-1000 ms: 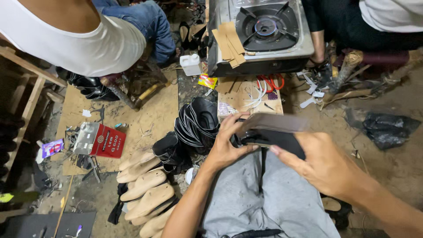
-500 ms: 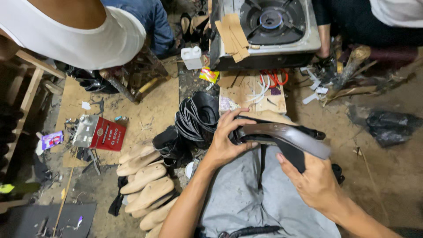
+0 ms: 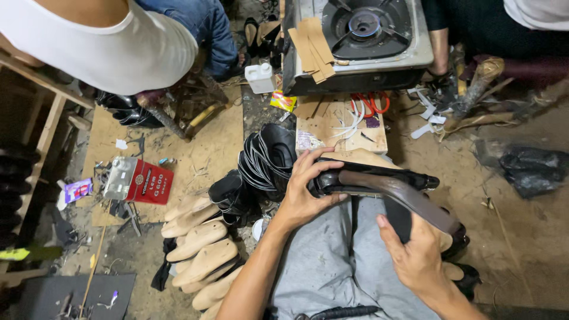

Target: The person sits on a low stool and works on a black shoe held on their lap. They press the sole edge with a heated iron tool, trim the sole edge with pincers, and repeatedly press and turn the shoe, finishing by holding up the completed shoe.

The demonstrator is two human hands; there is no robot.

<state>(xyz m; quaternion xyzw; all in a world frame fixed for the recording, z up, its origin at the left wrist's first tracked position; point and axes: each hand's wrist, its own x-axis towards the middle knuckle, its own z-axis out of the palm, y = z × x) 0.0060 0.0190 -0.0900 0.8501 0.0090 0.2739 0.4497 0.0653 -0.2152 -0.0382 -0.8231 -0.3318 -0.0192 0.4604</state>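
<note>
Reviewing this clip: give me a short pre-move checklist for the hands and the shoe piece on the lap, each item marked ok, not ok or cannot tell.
1. Left hand grips the dark shoe upper at its near end: ok.
2. Right hand on the long dark strip: touching it from below, ok; firm grip, cannot tell.
3. Upper rests over the lap, above the grey trousers: ok.
4. Wooden lasts lie apart from both hands: ok.
5. Red tin upright and shut: cannot tell.

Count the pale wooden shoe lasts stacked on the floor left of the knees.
5 wooden shoe lasts at least, piled in one overlapping row from beside the black shoe uppers down to the frame's bottom edge; others may be hidden underneath.
</note>
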